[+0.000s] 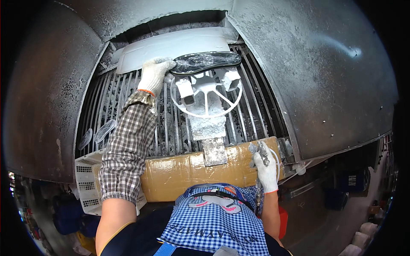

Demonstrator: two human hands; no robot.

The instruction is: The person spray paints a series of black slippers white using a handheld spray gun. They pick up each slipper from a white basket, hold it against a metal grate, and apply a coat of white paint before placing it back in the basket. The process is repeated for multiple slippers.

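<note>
My left hand (153, 77), in a white knit glove below a checked sleeve, reaches forward to the left end of a black shoe sole (207, 62). Its fingertips are closed on that end. The sole lies sideways across the far part of a white-coated spoked wheel (206, 112), and shiny clear film seems to cover its top. White-coated blocks (185, 90) stand up from the wheel under the sole. Nearer my body on the right, my gloved right hand (267, 171) is wrapped around a paint-crusted spray gun (260, 152). A pale hose loops beside it.
Metal bars (164, 123) form a grate under the wheel. Coated booth walls (316, 81) rise at both sides. A white board (171, 46) leans at the back. Taped cardboard (175, 177) runs along the front, beside a white plastic basket (87, 187). Two clear oval pieces (104, 130) lie left.
</note>
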